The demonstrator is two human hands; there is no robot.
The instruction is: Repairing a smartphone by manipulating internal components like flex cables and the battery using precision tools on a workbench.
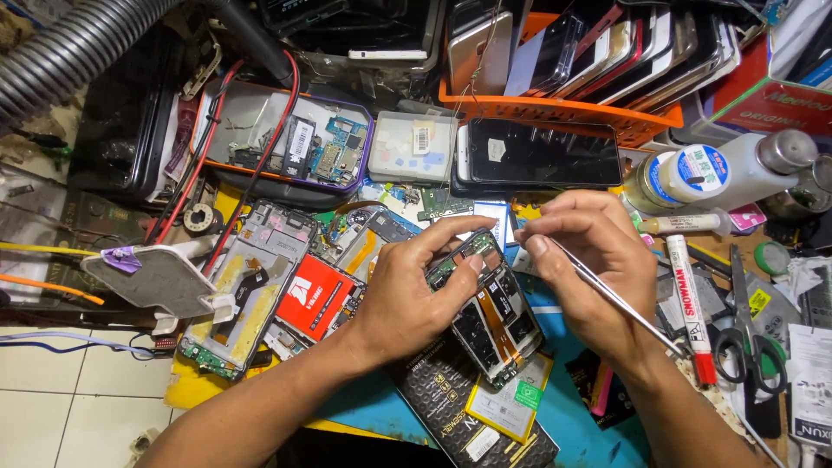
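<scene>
Left hand (407, 295) is curled around an opened phone (490, 308) with its back cover off, circuit board and black shielding exposed; thumb hooks over the far edge, fingers wrap the left side. The phone sits tilted at centre of the bench, its near end over a black-and-yellow battery pack (485, 416) and the blue mat (589, 433).

Right hand (594, 269) is closed in a pinch on metal tweezers (607, 299) (tips hidden behind the fingers near the phone's far end, so contact with the board cannot be told). The tweezer shank runs back to the right over the wrist.

Around them: a second gutted phone frame (251, 286) lies left, a red-labelled battery (316, 299) between it and the left hand. A red-and-white marker pen (691, 303) and scissors (750, 338) lie right of the right hand. Farther off, a dark-screened phone (542, 152) lies flat in front of an orange tray (555, 113) of stacked handsets.
</scene>
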